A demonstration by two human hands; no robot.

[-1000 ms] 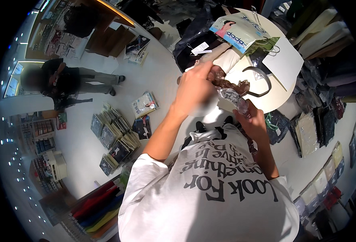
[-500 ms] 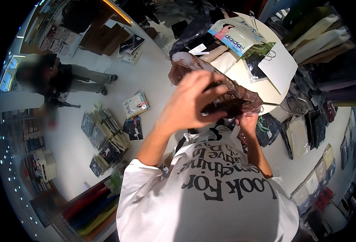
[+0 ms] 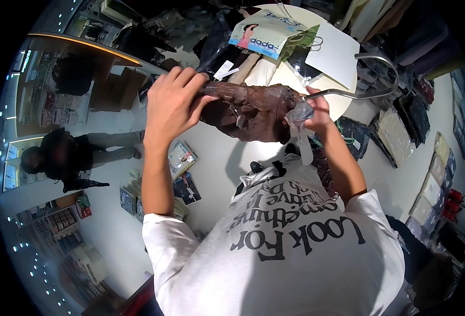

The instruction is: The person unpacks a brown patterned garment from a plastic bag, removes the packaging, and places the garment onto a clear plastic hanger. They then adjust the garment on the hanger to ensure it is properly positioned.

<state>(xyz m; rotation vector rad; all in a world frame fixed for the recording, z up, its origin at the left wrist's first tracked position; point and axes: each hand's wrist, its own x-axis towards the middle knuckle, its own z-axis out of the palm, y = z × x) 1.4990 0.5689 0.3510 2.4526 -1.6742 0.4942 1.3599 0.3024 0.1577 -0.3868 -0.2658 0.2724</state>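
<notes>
A brown garment (image 3: 253,110) in a clear plastic bag hangs stretched between my two hands, in front of my chest. My left hand (image 3: 172,102) grips its left end from above, fingers curled around it. My right hand (image 3: 317,108) holds the right end together with a crumpled bit of clear plastic (image 3: 301,113) and the stem of a metal hanger (image 3: 374,79), whose hook arches out to the right. Both hands are raised above a round white table (image 3: 343,102).
A white sheet (image 3: 332,50), a packaged garment with a picture (image 3: 261,34) and dark packets lie on the table. Stacked packaged clothes (image 3: 180,158) sit on the floor at left, more packets (image 3: 396,131) at right. A person in dark clothes (image 3: 69,155) stands far left.
Both hands have lifted the brown garment higher and drawn it out sideways between them. The metal hanger now shows at my right hand. The view has swung toward the table.
</notes>
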